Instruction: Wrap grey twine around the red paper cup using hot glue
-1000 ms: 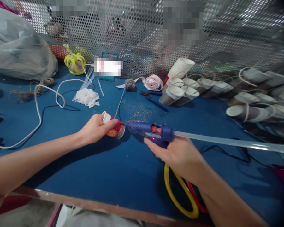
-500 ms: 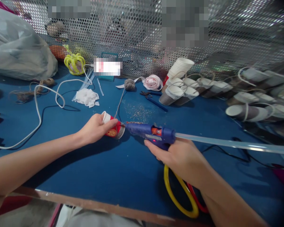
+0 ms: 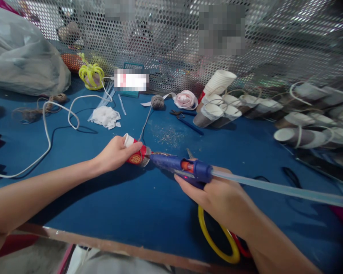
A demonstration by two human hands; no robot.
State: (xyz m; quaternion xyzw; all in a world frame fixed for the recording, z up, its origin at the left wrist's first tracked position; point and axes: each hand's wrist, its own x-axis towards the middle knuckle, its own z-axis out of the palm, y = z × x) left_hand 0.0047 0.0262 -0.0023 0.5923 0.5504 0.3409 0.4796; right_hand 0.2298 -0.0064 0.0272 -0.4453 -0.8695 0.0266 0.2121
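My left hand [image 3: 114, 155] is closed around a red and white paper cup [image 3: 135, 156], tilted on its side with its white rim toward the upper left. Grey yarn wraps the cup's base end, and a strand runs back to a small ball of grey yarn [image 3: 157, 102]. In my right hand [image 3: 217, 192] is a blue hot glue gun [image 3: 171, 163] with a red light on. Its nozzle meets the yarn-wrapped end of the cup. A long clear glue stick [image 3: 260, 184] sticks out of the gun's back. My right hand's inner fingers are partly hidden.
Scissors with yellow and red handles [image 3: 201, 220] lie under my right forearm. Pliers [image 3: 185, 120] and a pale ribbon roll [image 3: 185, 99] lie behind. Yarn-covered cups [image 3: 207, 115] stand at right. A white cable [image 3: 47, 137] crosses the left side, near a large plastic bag [image 3: 23, 57].
The glue gun's rear and the glue stick have swung slightly downward, and the scissor tips now show behind the gun. The left hand holds the cup almost still.
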